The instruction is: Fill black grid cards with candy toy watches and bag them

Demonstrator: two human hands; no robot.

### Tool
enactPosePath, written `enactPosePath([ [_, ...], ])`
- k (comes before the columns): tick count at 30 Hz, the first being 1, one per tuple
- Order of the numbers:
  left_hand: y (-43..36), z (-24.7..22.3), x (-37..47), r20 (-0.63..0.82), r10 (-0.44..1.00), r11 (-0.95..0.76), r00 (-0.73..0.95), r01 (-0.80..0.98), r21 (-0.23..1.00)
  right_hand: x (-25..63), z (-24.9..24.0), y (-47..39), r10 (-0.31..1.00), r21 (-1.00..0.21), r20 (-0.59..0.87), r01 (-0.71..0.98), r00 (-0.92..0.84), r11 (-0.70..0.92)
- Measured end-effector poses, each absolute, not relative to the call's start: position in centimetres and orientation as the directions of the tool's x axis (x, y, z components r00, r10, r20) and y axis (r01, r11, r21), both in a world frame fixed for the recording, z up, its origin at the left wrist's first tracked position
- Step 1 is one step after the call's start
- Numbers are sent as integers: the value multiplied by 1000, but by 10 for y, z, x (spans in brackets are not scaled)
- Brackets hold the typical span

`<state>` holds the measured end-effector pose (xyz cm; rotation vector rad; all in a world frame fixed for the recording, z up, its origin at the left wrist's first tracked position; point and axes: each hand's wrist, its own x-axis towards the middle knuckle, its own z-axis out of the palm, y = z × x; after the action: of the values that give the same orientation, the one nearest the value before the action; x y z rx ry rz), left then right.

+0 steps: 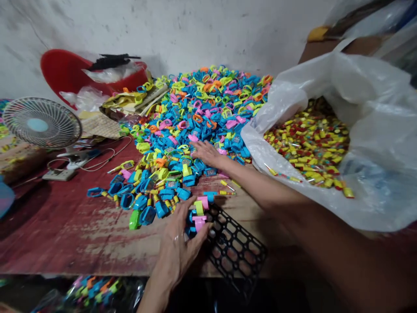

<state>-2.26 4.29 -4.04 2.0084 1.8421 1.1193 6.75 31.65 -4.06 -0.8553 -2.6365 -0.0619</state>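
Note:
My left hand [180, 237] is closed around a few pink, yellow-green and blue ring-shaped plastic toys [199, 222] at the upper end of a black grid tray [239, 245]. The tray has rows of rounded holes and slants over the table's front edge. My right hand [207, 154] reaches forward into a big heap of similar plastic toys [208, 104], mostly blue, with pink, orange and yellow-green among them. Its fingers are stretched out over the heap, and their tips touch or nearly touch the toys. Small yellow-and-red tubes [227, 185] lie among the nearer toys.
A white plastic sack [374, 130] full of yellow-and-red tubes [312, 148] stands open at right. On the left are a fan [42, 124], a power strip [59, 174] with cables, and a red tub [61, 71]. Bagged toys [94, 290] lie below the table edge.

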Motion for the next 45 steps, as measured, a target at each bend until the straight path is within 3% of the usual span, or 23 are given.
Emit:
enactPosePath([
  [6,43,-34,-25,338,941,-210,-9,769,604,120,-41,312,620,-113,437,644,-652,757],
  [10,43,-26,-30,341,940,-174,0,859,482,166,-48,254,712,-208,493,727,-500,654],
  [11,43,-23,-31,341,940,-165,1,877,451,175,-55,232,737,-257,495,732,-461,631],
  [14,43,-15,-29,351,936,-189,20,871,454,186,-82,164,836,-557,418,626,-356,546],
  [20,45,-11,-22,201,979,-109,-22,779,618,163,-100,95,922,-858,240,378,-304,348],
  [26,47,-16,-21,171,985,-82,-32,780,620,149,-93,98,911,-819,298,415,-285,397],
  [32,46,-19,-25,187,982,-100,-25,772,627,148,-108,102,819,-696,424,440,-386,568],
  [39,47,-20,-25,231,973,-143,4,795,589,141,-113,99,774,-573,433,521,-463,633],
  [45,49,-23,-15,257,958,-27,-128,851,524,138,-115,96,765,-571,445,511,-465,643],
])
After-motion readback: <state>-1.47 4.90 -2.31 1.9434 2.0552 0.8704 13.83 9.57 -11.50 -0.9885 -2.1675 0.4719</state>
